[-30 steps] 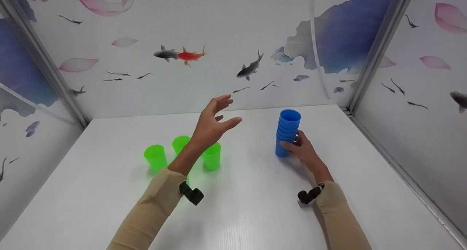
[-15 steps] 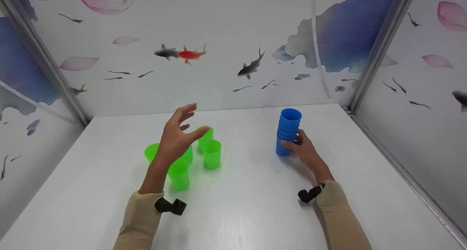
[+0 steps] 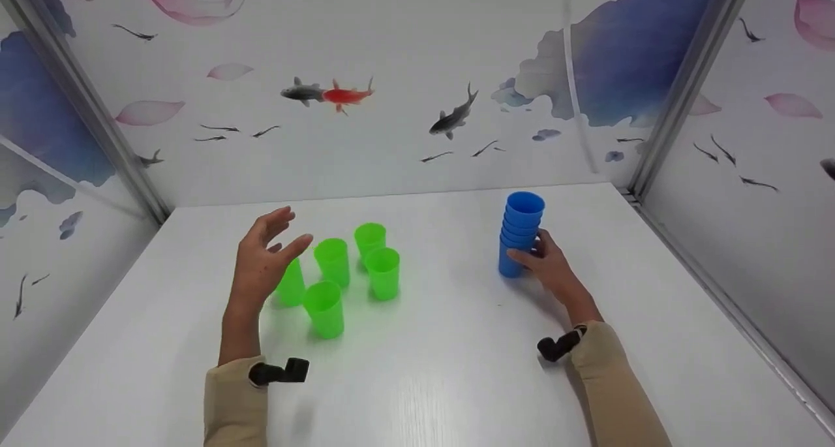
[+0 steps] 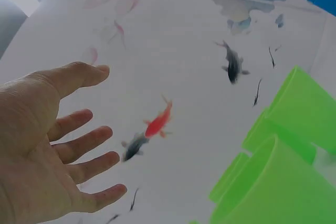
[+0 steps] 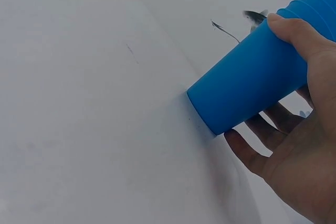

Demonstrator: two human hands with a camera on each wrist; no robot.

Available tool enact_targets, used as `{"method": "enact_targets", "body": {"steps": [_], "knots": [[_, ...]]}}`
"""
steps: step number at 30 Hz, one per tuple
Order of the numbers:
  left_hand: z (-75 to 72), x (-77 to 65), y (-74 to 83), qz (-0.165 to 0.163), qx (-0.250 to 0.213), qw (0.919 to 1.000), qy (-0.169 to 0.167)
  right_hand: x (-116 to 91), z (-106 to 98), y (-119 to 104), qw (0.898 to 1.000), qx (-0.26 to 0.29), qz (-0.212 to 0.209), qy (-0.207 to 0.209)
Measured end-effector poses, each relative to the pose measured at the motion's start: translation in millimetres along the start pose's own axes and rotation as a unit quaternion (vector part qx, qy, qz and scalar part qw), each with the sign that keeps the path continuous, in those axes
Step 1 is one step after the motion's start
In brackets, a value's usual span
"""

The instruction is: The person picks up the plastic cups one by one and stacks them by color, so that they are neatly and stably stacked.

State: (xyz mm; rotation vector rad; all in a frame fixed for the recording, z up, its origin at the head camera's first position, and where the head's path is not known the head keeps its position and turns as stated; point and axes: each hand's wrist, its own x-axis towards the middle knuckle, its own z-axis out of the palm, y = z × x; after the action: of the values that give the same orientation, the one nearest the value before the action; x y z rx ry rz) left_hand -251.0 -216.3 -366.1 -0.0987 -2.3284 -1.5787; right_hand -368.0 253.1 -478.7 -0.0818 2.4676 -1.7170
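Several green cups [image 3: 324, 311] stand upright and apart from one another on the left half of the table. My left hand [image 3: 258, 264] is raised just left of them, partly hiding the leftmost cup [image 3: 292, 289]. Its fingers are spread and hold nothing, as the left wrist view also shows beside the green cups [image 4: 299, 171]. On the right, my right hand [image 3: 551, 264] holds a stack of nested blue cups [image 3: 520, 228], which stands upright on the table. In the right wrist view, thumb and fingers wrap round the bottom blue cup [image 5: 247, 80].
The white table [image 3: 417, 369] meets a back wall [image 3: 391, 166] painted with fish and petals. Side walls close in at left and right [image 3: 750, 238]. A black wrist camera [image 3: 280, 372] is strapped to each wrist.
My left hand has moved left and toward me, from above the green cups to their left side, uncovering most of them. The right hand and the blue stack have stayed in place.
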Motion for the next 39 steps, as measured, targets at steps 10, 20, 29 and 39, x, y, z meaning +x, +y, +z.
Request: {"method": "enact_targets", "body": {"steps": [10, 20, 29, 39], "knots": [[-22.7, 3.7, -49.7, -0.062, -0.015, 0.9979, 0.013, -3, -1, 3, 1.000, -0.013, 0.001, 0.000], [-24.8, 9.9, -89.0, -0.109, 0.027, 0.9933, -0.028, -2, -6, 0, 1.000, -0.013, 0.000, -0.006], [-26.6, 8.6, -104.7, -0.118, 0.036, 0.9898, -0.070, -1, -3, -1, 1.000, -0.008, -0.004, -0.004], [-27.9, 6.7, -113.0, -0.149, 0.020, 0.9840, -0.097, -5, 0, -7, 1.000, -0.008, -0.001, -0.009]]}}
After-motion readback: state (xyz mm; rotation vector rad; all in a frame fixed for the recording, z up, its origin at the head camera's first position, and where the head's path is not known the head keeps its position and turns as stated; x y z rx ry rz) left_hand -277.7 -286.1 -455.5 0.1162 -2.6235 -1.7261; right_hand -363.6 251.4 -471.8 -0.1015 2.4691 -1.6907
